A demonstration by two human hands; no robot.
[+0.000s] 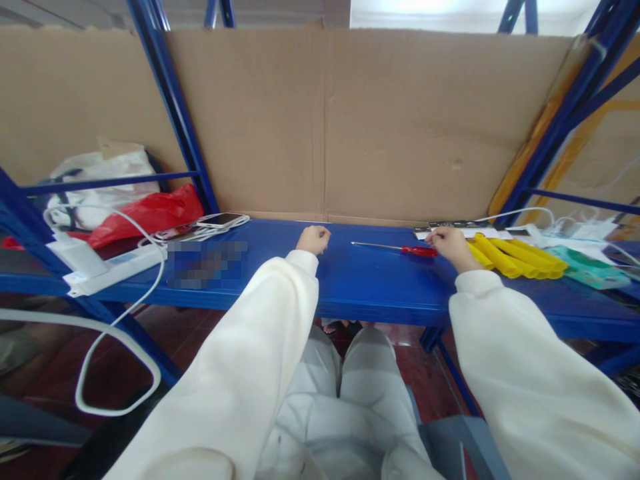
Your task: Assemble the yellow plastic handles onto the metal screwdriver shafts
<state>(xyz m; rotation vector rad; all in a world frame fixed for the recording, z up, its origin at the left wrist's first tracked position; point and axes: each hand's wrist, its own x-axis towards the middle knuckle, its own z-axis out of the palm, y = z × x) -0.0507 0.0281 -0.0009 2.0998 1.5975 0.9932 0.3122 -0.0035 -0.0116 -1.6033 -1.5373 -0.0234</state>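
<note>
Sitting at a blue metal worktable (375, 283) before a tall brown cardboard panel (400, 120), a person stretched both arms forward in cream-coloured sleeves (240, 347). The bare left hand (314, 240) was loosely curled near the panel's foot; whether it gripped anything small could not be told. The bare right hand (450, 247) drew thumb and fingertips together, its pinch, if any, unclear, just beside the handle end of a red-handled metal screwdriver (414, 251). The tool lay flat between the hands, tip leftward; long yellow tubes (523, 259) lay beside the right wrist. Good work here likely called for steady wrists, a light fingertip touch and care not to nudge the screwdriver. No brand, label or writing was legible; a pixelated patch (207, 265) masked one spot at left.
</note>
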